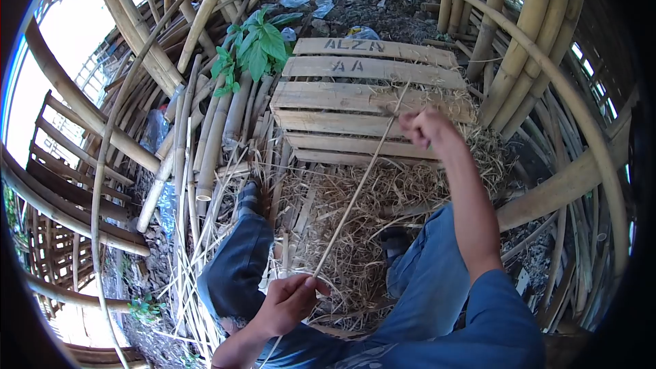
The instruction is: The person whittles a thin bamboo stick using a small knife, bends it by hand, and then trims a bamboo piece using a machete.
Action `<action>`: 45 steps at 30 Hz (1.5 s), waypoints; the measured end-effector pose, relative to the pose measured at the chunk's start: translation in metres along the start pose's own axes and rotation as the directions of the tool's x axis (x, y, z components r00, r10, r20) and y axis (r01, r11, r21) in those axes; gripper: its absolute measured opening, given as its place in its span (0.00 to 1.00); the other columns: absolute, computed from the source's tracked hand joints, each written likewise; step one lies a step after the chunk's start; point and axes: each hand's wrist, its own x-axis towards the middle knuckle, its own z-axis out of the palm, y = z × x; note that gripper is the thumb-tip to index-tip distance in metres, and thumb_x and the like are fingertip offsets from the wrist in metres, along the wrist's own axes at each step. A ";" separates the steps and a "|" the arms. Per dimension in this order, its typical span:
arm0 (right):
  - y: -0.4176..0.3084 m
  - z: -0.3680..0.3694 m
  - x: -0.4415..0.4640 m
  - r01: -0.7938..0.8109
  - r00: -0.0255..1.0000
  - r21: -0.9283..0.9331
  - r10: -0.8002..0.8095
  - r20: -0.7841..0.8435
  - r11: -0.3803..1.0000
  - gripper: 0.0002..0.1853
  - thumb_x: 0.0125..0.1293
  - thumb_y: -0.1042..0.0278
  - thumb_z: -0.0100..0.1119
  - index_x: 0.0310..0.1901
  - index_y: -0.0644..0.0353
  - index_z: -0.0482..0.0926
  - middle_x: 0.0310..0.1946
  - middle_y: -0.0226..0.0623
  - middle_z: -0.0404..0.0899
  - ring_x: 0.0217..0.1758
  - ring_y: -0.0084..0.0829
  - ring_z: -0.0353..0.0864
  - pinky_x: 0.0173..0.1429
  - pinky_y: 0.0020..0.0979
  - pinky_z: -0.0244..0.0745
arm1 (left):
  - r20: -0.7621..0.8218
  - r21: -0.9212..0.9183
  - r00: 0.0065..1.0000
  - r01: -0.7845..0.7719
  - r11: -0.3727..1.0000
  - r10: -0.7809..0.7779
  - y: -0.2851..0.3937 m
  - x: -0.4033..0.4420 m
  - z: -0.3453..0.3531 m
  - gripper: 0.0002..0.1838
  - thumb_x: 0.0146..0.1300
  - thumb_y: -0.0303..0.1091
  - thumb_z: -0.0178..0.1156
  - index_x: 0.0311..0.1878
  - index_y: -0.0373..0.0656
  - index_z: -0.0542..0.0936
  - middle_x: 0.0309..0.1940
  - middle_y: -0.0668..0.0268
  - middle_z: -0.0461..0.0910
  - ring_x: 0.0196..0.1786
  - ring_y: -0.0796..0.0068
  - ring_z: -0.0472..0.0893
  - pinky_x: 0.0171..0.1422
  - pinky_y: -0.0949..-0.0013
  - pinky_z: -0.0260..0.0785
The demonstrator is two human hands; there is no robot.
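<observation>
A long, thin bamboo strip [352, 203] slants from my lap up over the wooden crate [342, 98]. Near its lower end my left hand [290, 303] is closed round it, thumb on top, and a short tail shows below the hand. My right hand [428, 128] is curled shut close to the strip's upper part, in front of the crate slats. Something dark and blurred pokes out from its fingers toward the strip; I cannot make out what it is.
Curly bamboo shavings [348, 232] cover the ground between my legs and beside the crate. Cut bamboo poles [212, 157] and a green leafy plant [260, 48] are on the left. Upright bamboo poles [529, 48] stand at the right. Several pale strips [195, 294] lie by my left leg.
</observation>
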 end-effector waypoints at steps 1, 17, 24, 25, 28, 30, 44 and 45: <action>0.002 -0.018 0.011 0.047 0.998 0.128 -0.043 -0.034 0.991 0.06 0.61 0.73 0.49 0.30 0.65 0.74 0.13 0.26 0.66 0.11 0.16 0.57 0.14 0.23 0.48 | -0.003 -0.009 1.000 -0.012 1.000 0.012 -0.001 -0.002 0.002 0.17 0.73 0.36 0.42 0.40 0.30 0.75 0.14 0.77 0.58 0.16 0.89 0.54 0.19 0.79 0.44; 0.007 0.043 -0.029 0.318 0.943 0.304 -0.333 -0.005 0.898 0.09 0.67 0.65 0.53 0.34 0.61 0.73 0.19 0.28 0.70 0.20 0.19 0.69 0.22 0.22 0.63 | -0.181 -0.135 0.973 -0.167 0.977 0.141 0.007 0.025 -0.015 0.17 0.72 0.38 0.44 0.44 0.33 0.75 0.17 0.76 0.60 0.17 0.88 0.54 0.21 0.80 0.45; 0.042 0.120 -0.090 0.309 0.799 0.210 -0.373 0.471 0.928 0.11 0.69 0.64 0.49 0.33 0.61 0.74 0.20 0.29 0.72 0.23 0.21 0.71 0.27 0.23 0.65 | -0.189 -0.320 0.977 -0.152 0.935 0.094 0.010 0.038 -0.020 0.17 0.71 0.39 0.46 0.48 0.34 0.76 0.21 0.74 0.65 0.21 0.85 0.59 0.24 0.81 0.50; 0.043 0.125 -0.098 0.302 0.769 0.082 -0.294 0.568 0.950 0.12 0.69 0.62 0.48 0.32 0.61 0.75 0.19 0.31 0.73 0.22 0.24 0.72 0.26 0.26 0.65 | -0.188 -0.344 0.977 -0.159 0.925 0.098 0.011 0.039 -0.020 0.15 0.70 0.37 0.47 0.47 0.35 0.76 0.23 0.72 0.67 0.21 0.84 0.61 0.24 0.80 0.52; 0.040 0.133 -0.117 0.659 0.703 -0.247 -0.466 0.537 0.711 0.17 0.69 0.56 0.48 0.32 0.63 0.74 0.16 0.38 0.73 0.19 0.34 0.75 0.25 0.33 0.67 | -0.236 -0.311 0.963 -0.200 0.929 0.128 0.005 0.045 -0.017 0.13 0.68 0.35 0.51 0.49 0.35 0.77 0.24 0.74 0.67 0.23 0.86 0.60 0.25 0.80 0.50; 0.049 0.136 -0.113 0.686 0.695 -0.253 -0.510 0.507 0.682 0.20 0.68 0.53 0.48 0.30 0.64 0.73 0.13 0.44 0.72 0.18 0.43 0.76 0.25 0.39 0.69 | -0.211 -0.340 0.970 -0.192 0.921 0.124 0.003 0.046 -0.017 0.13 0.67 0.32 0.54 0.49 0.34 0.77 0.26 0.73 0.68 0.24 0.85 0.62 0.26 0.80 0.52; 0.062 0.140 -0.101 0.870 0.492 -0.322 -0.669 0.557 0.373 0.22 0.69 0.53 0.46 0.24 0.64 0.69 0.09 0.43 0.71 0.12 0.43 0.75 0.18 0.39 0.69 | -0.287 -0.177 0.919 -0.329 0.928 0.271 -0.003 0.054 -0.008 0.08 0.66 0.27 0.54 0.41 0.31 0.78 0.28 0.71 0.68 0.26 0.84 0.63 0.28 0.78 0.56; 0.061 0.139 -0.101 0.870 0.493 -0.321 -0.670 0.555 0.374 0.22 0.69 0.53 0.46 0.24 0.64 0.69 0.09 0.43 0.71 0.12 0.43 0.75 0.18 0.39 0.69 | -0.287 -0.175 0.919 -0.328 0.928 0.270 -0.002 0.054 -0.008 0.08 0.66 0.27 0.54 0.41 0.31 0.78 0.28 0.71 0.68 0.26 0.84 0.63 0.28 0.78 0.56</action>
